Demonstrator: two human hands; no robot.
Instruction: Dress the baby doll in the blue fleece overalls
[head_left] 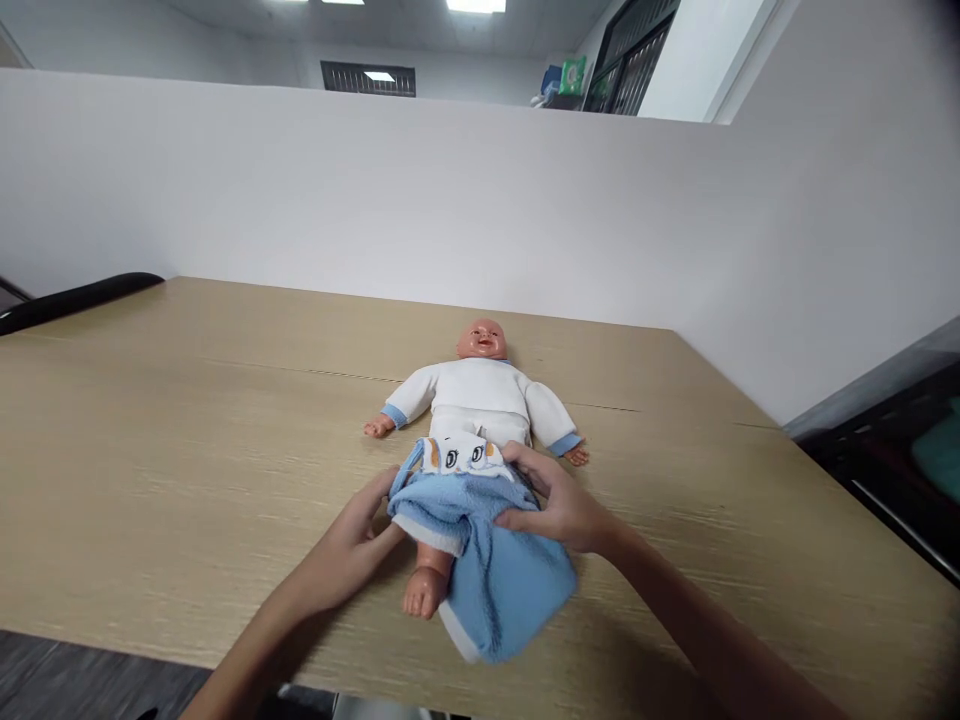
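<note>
A baby doll (482, 385) lies on its back, its head toward the wall, in a white top with blue cuffs. Blue overalls (510, 590) with a white bib showing a printed face cover its legs up to the hips. One bare foot (425, 590) sticks out of the leg opening on the left; the other leg is hidden in the cloth. My left hand (360, 540) grips the left side of the overalls near a blue strap. At the right edge of the bib, my right hand (559, 500) pinches the cloth between thumb and fingers.
The doll lies on a wooden table (187, 450) that reaches back to a white partition wall (375, 200). A black curved object (82, 298), perhaps a chair back, touches the table's left edge. Dark furniture (900, 440) stands at the right.
</note>
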